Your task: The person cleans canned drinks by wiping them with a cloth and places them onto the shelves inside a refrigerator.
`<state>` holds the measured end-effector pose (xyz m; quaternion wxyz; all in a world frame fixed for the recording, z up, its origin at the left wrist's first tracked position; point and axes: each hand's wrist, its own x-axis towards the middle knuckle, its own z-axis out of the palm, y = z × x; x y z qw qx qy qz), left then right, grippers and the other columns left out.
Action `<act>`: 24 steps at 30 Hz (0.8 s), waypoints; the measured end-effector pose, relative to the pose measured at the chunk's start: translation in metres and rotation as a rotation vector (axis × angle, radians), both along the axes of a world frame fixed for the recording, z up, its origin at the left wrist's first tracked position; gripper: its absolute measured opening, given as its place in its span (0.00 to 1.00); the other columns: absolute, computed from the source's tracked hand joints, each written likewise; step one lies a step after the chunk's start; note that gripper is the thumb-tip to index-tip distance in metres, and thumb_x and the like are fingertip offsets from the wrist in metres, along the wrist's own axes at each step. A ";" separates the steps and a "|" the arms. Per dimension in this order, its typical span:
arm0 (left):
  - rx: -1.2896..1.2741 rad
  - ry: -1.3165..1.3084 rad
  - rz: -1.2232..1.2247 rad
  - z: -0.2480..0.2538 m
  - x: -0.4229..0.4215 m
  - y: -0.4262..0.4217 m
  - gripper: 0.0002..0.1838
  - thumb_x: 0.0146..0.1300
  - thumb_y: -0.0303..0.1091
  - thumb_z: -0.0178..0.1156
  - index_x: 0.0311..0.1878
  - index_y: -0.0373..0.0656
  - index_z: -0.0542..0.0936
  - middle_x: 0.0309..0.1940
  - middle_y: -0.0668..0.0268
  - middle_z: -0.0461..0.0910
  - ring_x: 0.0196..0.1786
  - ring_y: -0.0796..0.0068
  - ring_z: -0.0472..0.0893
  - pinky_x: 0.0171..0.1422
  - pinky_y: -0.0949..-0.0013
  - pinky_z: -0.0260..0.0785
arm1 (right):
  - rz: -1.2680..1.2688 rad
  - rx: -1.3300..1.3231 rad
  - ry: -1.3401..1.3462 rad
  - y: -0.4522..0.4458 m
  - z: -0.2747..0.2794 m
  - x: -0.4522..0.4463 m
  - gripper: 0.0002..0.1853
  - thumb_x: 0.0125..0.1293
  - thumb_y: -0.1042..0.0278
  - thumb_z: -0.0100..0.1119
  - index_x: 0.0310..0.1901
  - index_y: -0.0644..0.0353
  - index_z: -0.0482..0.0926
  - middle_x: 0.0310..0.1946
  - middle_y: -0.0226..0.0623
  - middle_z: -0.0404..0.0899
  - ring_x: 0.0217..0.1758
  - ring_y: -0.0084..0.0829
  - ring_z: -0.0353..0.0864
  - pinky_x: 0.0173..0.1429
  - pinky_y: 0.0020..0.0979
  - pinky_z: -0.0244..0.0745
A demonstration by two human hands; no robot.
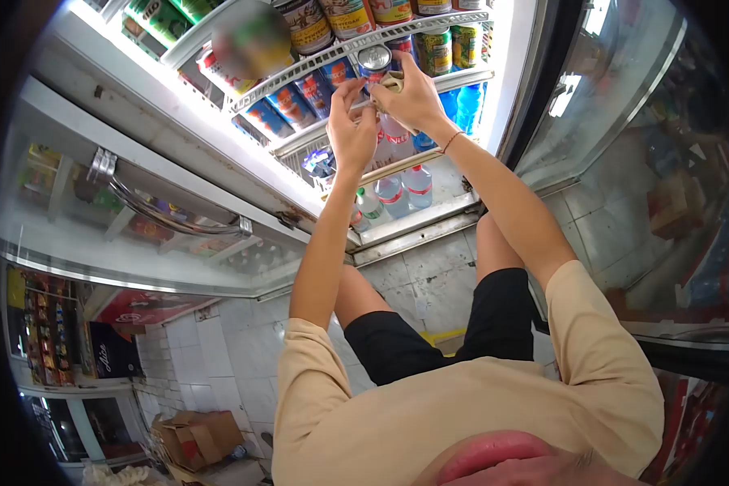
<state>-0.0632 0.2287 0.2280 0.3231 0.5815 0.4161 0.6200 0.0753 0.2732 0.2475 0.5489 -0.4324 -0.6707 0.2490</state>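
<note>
A can with a silver top (374, 58) is between my two hands, at the front of a middle shelf in a lit fridge. My right hand (411, 99) is closed on a crumpled beige cloth (391, 83) at the can's right side. On the can's lower left, my left hand (351, 134) has bent, spread fingers close to the can; whether the fingertips touch it is unclear. Blue and orange cans (288, 101) stand to the left on that shelf, and green and yellow cans (435, 53) to the right.
Taller cans fill the wire shelf (300, 71) above. Water bottles (418, 185) stand at the fridge bottom. Open glass doors flank me, the left one with a metal handle (150, 212). Cardboard boxes (198, 437) lie on the tiled floor at lower left.
</note>
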 end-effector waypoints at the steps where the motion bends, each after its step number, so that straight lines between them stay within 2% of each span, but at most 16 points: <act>1: 0.000 0.014 -0.008 0.000 -0.002 0.001 0.35 0.69 0.17 0.51 0.79 0.34 0.56 0.68 0.54 0.74 0.55 0.70 0.84 0.56 0.68 0.82 | -0.020 0.035 -0.011 -0.001 -0.001 -0.002 0.42 0.58 0.53 0.75 0.67 0.68 0.68 0.46 0.54 0.85 0.50 0.45 0.87 0.57 0.40 0.79; 2: 0.005 0.059 -0.018 0.001 -0.003 0.003 0.35 0.68 0.16 0.50 0.79 0.34 0.57 0.67 0.54 0.75 0.56 0.70 0.84 0.56 0.67 0.83 | -0.026 0.040 -0.003 -0.001 -0.001 -0.004 0.42 0.58 0.53 0.75 0.67 0.68 0.68 0.46 0.54 0.85 0.50 0.45 0.87 0.57 0.40 0.79; 5: -0.008 0.163 -0.028 -0.002 -0.003 0.010 0.36 0.66 0.13 0.49 0.79 0.36 0.61 0.63 0.55 0.76 0.57 0.67 0.83 0.58 0.65 0.84 | -0.179 0.027 -0.089 -0.008 -0.001 -0.009 0.33 0.56 0.50 0.73 0.60 0.54 0.73 0.50 0.53 0.80 0.54 0.53 0.83 0.56 0.46 0.77; 6: -0.023 0.150 -0.027 0.000 -0.005 0.011 0.36 0.64 0.15 0.52 0.78 0.38 0.64 0.64 0.52 0.76 0.53 0.66 0.85 0.55 0.66 0.82 | -0.228 0.051 -0.126 -0.009 -0.005 -0.010 0.31 0.55 0.51 0.73 0.57 0.53 0.72 0.48 0.50 0.80 0.52 0.51 0.84 0.53 0.47 0.78; 7: -0.040 0.138 -0.026 0.000 -0.006 0.010 0.37 0.61 0.17 0.55 0.77 0.40 0.67 0.65 0.49 0.77 0.50 0.65 0.86 0.52 0.66 0.80 | -0.229 0.048 -0.130 -0.008 -0.008 -0.009 0.31 0.55 0.51 0.73 0.57 0.53 0.72 0.48 0.50 0.80 0.52 0.51 0.84 0.53 0.47 0.78; 8: -0.007 0.248 -0.004 0.001 -0.006 0.010 0.33 0.65 0.12 0.48 0.75 0.38 0.67 0.64 0.55 0.75 0.58 0.64 0.83 0.58 0.65 0.84 | -0.193 0.074 -0.142 -0.006 -0.009 -0.008 0.31 0.55 0.52 0.73 0.57 0.53 0.72 0.47 0.48 0.81 0.51 0.50 0.84 0.52 0.47 0.78; 11: 0.139 0.357 0.043 -0.011 -0.006 0.019 0.33 0.64 0.14 0.51 0.74 0.37 0.68 0.69 0.53 0.71 0.58 0.63 0.83 0.56 0.64 0.84 | -0.152 0.073 -0.119 -0.003 -0.010 -0.008 0.32 0.54 0.53 0.72 0.58 0.54 0.71 0.45 0.47 0.84 0.49 0.51 0.85 0.51 0.48 0.79; 12: 0.141 0.356 0.044 -0.010 -0.005 0.017 0.33 0.64 0.14 0.51 0.74 0.37 0.68 0.69 0.53 0.71 0.58 0.63 0.83 0.56 0.64 0.84 | -0.149 0.104 -0.105 -0.001 -0.009 -0.008 0.35 0.54 0.52 0.72 0.61 0.56 0.70 0.45 0.49 0.85 0.49 0.53 0.85 0.52 0.48 0.79; 14: -0.064 0.052 0.023 -0.005 -0.004 0.016 0.35 0.63 0.17 0.56 0.76 0.36 0.66 0.65 0.52 0.77 0.52 0.67 0.85 0.52 0.68 0.82 | -0.143 0.139 -0.090 0.005 -0.006 -0.004 0.38 0.54 0.51 0.71 0.63 0.58 0.70 0.44 0.51 0.86 0.49 0.54 0.86 0.53 0.48 0.80; 15: -0.062 0.051 0.025 0.001 -0.006 0.015 0.35 0.63 0.17 0.56 0.76 0.36 0.66 0.65 0.52 0.77 0.52 0.67 0.85 0.52 0.68 0.82 | -0.080 0.056 -0.169 0.006 0.000 0.001 0.41 0.54 0.49 0.72 0.67 0.59 0.67 0.45 0.53 0.86 0.50 0.56 0.86 0.54 0.49 0.80; 17: -0.130 0.274 0.050 0.013 -0.012 0.015 0.42 0.61 0.23 0.62 0.79 0.36 0.60 0.53 0.55 0.85 0.43 0.73 0.85 0.49 0.72 0.78 | -0.015 -0.026 -0.251 0.008 0.010 0.007 0.45 0.54 0.47 0.72 0.70 0.61 0.65 0.46 0.56 0.86 0.51 0.57 0.86 0.55 0.49 0.79; 18: -0.131 0.271 0.051 0.014 -0.016 0.017 0.42 0.61 0.23 0.62 0.79 0.36 0.60 0.53 0.55 0.85 0.43 0.73 0.85 0.49 0.72 0.78 | 0.029 0.008 -0.327 0.011 0.012 0.008 0.49 0.55 0.44 0.73 0.72 0.63 0.63 0.44 0.58 0.86 0.50 0.56 0.86 0.56 0.47 0.79; 20: -0.037 0.576 0.074 0.018 -0.021 0.026 0.49 0.58 0.27 0.66 0.82 0.36 0.53 0.40 0.59 0.88 0.38 0.76 0.84 0.47 0.72 0.76 | 0.070 0.042 -0.405 0.017 0.016 0.010 0.52 0.55 0.42 0.74 0.74 0.65 0.61 0.43 0.60 0.86 0.49 0.56 0.87 0.57 0.45 0.79; 22: -0.042 0.645 0.074 0.027 -0.022 0.031 0.52 0.57 0.29 0.68 0.82 0.36 0.52 0.40 0.59 0.88 0.38 0.75 0.84 0.48 0.71 0.76 | 0.182 0.014 -0.447 0.027 0.023 0.012 0.57 0.54 0.37 0.74 0.74 0.69 0.58 0.45 0.63 0.85 0.49 0.57 0.86 0.56 0.45 0.79; 24: -0.091 0.714 0.031 0.032 -0.023 0.035 0.55 0.55 0.31 0.70 0.83 0.36 0.49 0.39 0.58 0.87 0.40 0.72 0.85 0.49 0.68 0.77 | 0.201 -0.013 -0.479 0.034 0.023 0.012 0.57 0.54 0.38 0.74 0.75 0.69 0.57 0.45 0.64 0.84 0.50 0.58 0.86 0.56 0.46 0.79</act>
